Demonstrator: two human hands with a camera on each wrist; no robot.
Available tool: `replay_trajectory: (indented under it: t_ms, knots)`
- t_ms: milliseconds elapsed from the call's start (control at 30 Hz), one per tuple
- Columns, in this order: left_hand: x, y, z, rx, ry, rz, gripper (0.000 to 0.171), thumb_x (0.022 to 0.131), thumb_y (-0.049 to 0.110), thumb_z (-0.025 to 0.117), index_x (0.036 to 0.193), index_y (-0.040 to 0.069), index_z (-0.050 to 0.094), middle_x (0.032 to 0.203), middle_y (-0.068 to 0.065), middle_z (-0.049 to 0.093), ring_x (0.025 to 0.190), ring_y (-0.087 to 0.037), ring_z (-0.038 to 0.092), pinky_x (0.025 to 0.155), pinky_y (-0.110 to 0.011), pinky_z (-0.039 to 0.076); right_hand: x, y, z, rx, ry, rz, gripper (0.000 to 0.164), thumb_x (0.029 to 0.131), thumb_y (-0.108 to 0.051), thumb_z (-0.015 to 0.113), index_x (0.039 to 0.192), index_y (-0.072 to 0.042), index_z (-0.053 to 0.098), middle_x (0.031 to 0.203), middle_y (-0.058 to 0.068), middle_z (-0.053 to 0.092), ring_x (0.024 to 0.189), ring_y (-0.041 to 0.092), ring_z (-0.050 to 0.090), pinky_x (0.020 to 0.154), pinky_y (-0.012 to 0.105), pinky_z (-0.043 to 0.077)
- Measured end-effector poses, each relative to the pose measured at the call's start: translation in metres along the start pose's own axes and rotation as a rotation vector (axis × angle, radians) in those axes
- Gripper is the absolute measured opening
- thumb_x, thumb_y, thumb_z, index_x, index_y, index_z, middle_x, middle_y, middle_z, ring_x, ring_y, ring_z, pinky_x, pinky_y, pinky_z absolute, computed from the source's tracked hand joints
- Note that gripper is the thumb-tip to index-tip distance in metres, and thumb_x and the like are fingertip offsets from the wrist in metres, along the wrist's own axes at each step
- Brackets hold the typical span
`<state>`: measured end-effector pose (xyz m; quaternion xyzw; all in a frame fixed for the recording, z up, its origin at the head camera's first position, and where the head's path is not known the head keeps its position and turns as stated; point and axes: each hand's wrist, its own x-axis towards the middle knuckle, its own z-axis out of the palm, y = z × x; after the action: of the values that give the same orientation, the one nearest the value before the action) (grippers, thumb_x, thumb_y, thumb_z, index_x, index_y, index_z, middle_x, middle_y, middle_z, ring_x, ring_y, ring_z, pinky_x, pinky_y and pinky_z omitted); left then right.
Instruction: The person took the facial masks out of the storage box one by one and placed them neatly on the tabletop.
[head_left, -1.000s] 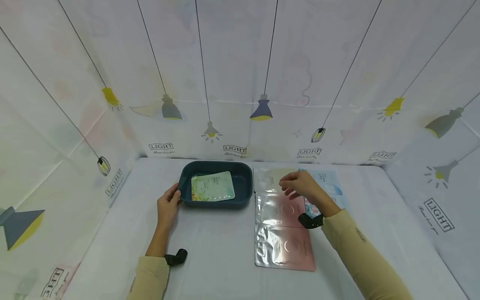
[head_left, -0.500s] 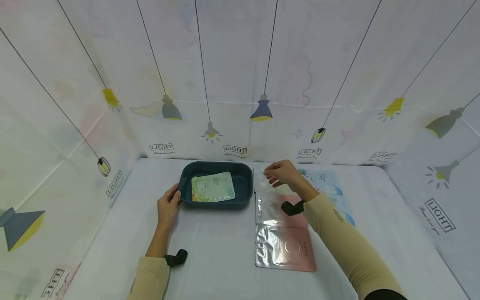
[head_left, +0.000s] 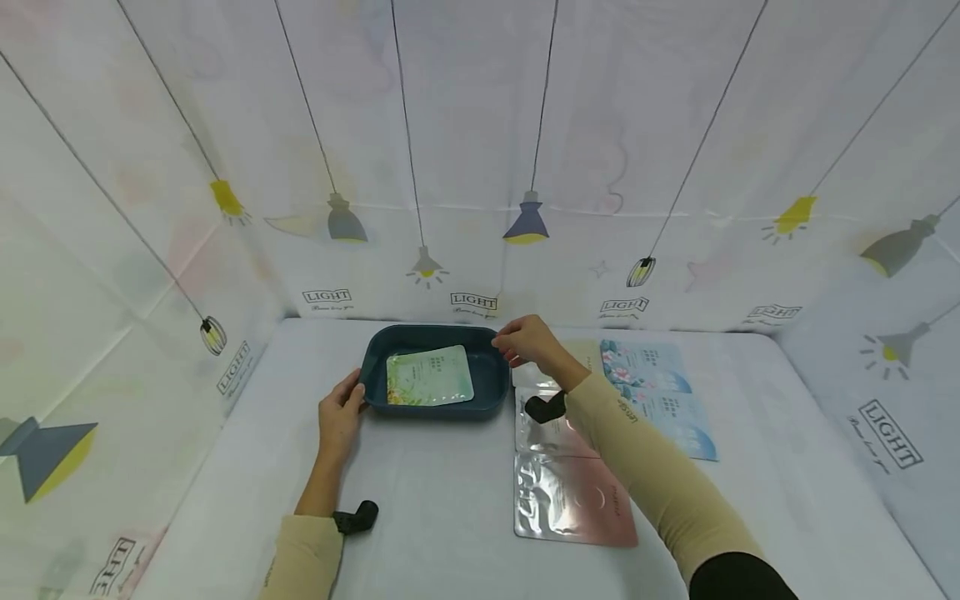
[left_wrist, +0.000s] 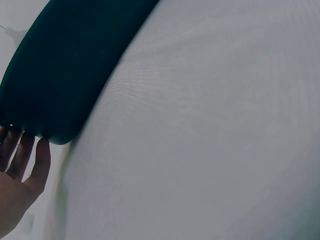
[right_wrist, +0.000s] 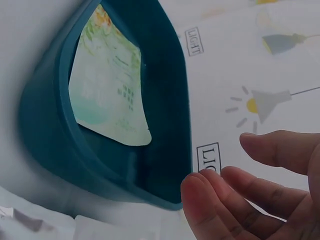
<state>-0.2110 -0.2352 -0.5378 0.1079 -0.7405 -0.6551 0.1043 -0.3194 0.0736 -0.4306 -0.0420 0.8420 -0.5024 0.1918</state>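
Note:
A dark teal plastic basin [head_left: 438, 414] with rounded corners stands at the back of the white table. Inside it lies a pale green face mask sachet [head_left: 431, 377] with a floral corner. My left hand [head_left: 339, 421] touches the basin's left end; its extended fingertips meet the outer wall in the left wrist view, where the hand [left_wrist: 22, 185] is partly cut off. At the opposite end, my right hand [head_left: 534, 346] is right at the rim with loosely bent fingers. Nothing shows between thumb and fingers of that hand [right_wrist: 260, 190] in the right wrist view.
Two pink-and-silver sachets [head_left: 573, 500] lie in a column right of the basin, with a pale sachet [head_left: 588, 354] behind them, partly under my right arm. Two light blue sachets [head_left: 656, 367] lie farther right. A lamp-printed cloth wall [head_left: 465, 167] rises behind the table.
My right hand has moved left from above the pale and blue sachets to the basin's right rim, uncovering the blue sachets. The left hand stays at the basin, and the green sachet lies as before.

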Motion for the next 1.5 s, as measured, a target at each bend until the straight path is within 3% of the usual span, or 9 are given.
replay_trajectory:
  t_ms: [167, 300, 500, 633, 800, 933, 1133, 1300, 1500]
  knots:
    - [-0.005, 0.015, -0.002, -0.01, -0.021, -0.024, 0.044, 0.103, 0.013, 0.045, 0.144, -0.003, 0.042, 0.149, -0.022, 0.044, 0.134, -0.034, 0.046, 0.103, -0.044, 0.047, 0.01, -0.004, 0.015, -0.005, 0.002, 0.022, 0.031, 0.091, -0.015, 0.065, 0.116, 0.005, 0.065, 0.104, 0.021, 0.068, 0.087, 0.029, 0.069, 0.072, 0.033, 0.062]
    - [0.003, 0.001, -0.004, -0.024, -0.01, -0.023, 0.044, 0.103, 0.017, 0.047, 0.144, 0.002, 0.045, 0.148, -0.017, 0.046, 0.133, -0.03, 0.048, 0.1, -0.037, 0.051, 0.019, -0.007, 0.032, -0.004, 0.017, 0.074, 0.032, 0.09, -0.014, 0.066, 0.115, 0.005, 0.064, 0.112, 0.024, 0.067, 0.089, 0.029, 0.069, 0.071, 0.032, 0.062]
    - [0.004, -0.009, -0.001, -0.004, 0.007, -0.008, 0.043, 0.103, 0.021, 0.048, 0.143, 0.005, 0.047, 0.146, -0.015, 0.049, 0.131, -0.028, 0.051, 0.09, -0.018, 0.055, 0.034, -0.001, 0.057, -0.078, 0.079, 0.176, 0.028, 0.088, -0.011, 0.069, 0.109, 0.005, 0.063, 0.089, 0.012, 0.063, 0.073, 0.023, 0.065, 0.074, 0.037, 0.062]
    - [0.004, -0.011, -0.001, 0.001, 0.022, 0.003, 0.043, 0.103, 0.022, 0.049, 0.143, 0.006, 0.048, 0.146, -0.014, 0.049, 0.13, -0.028, 0.051, 0.087, -0.013, 0.054, 0.043, 0.003, 0.071, -0.197, 0.076, 0.232, 0.032, 0.087, -0.013, 0.071, 0.111, 0.005, 0.063, 0.083, 0.009, 0.061, 0.07, 0.025, 0.07, 0.072, 0.036, 0.063]
    - [0.003, -0.009, 0.0, -0.003, 0.02, 0.001, 0.044, 0.103, 0.023, 0.049, 0.143, 0.006, 0.048, 0.146, -0.014, 0.049, 0.13, -0.027, 0.051, 0.093, -0.022, 0.054, 0.046, 0.003, 0.081, -0.356, 0.066, 0.223, 0.035, 0.085, -0.014, 0.071, 0.112, 0.007, 0.064, 0.086, 0.015, 0.069, 0.077, 0.03, 0.073, 0.052, 0.027, 0.056]
    - [0.003, -0.008, -0.001, -0.012, 0.0, 0.004, 0.045, 0.103, 0.023, 0.048, 0.144, 0.005, 0.046, 0.148, -0.015, 0.047, 0.132, -0.028, 0.049, 0.098, -0.03, 0.052, 0.048, 0.006, 0.087, -0.41, 0.073, 0.211, 0.027, 0.085, -0.012, 0.071, 0.104, 0.006, 0.067, 0.08, 0.013, 0.067, 0.065, 0.025, 0.07, 0.04, 0.021, 0.046]
    - [0.005, -0.01, -0.001, -0.002, 0.008, 0.009, 0.044, 0.103, 0.023, 0.049, 0.143, 0.005, 0.047, 0.147, -0.015, 0.048, 0.131, -0.028, 0.051, 0.087, -0.013, 0.054, 0.05, 0.012, 0.093, -0.356, 0.131, 0.224, 0.02, 0.084, -0.01, 0.071, 0.098, 0.004, 0.067, 0.085, 0.013, 0.068, 0.05, 0.017, 0.058, 0.041, 0.022, 0.047]
    - [0.006, -0.011, -0.001, 0.001, 0.019, 0.018, 0.044, 0.103, 0.022, 0.049, 0.143, 0.004, 0.048, 0.146, -0.015, 0.049, 0.13, -0.027, 0.051, 0.083, -0.008, 0.052, 0.048, 0.011, 0.097, -0.271, 0.167, 0.252, 0.019, 0.084, -0.008, 0.07, 0.099, 0.003, 0.067, 0.091, 0.015, 0.069, 0.058, 0.022, 0.066, 0.052, 0.029, 0.057]
    - [0.006, -0.012, -0.001, -0.013, 0.019, 0.016, 0.043, 0.103, 0.022, 0.05, 0.142, 0.004, 0.048, 0.145, -0.014, 0.05, 0.13, -0.027, 0.051, 0.083, -0.007, 0.052, 0.049, 0.012, 0.099, -0.109, 0.18, 0.299, 0.018, 0.083, -0.003, 0.069, 0.099, 0.005, 0.067, 0.071, 0.011, 0.064, 0.064, 0.025, 0.07, 0.063, 0.034, 0.062]
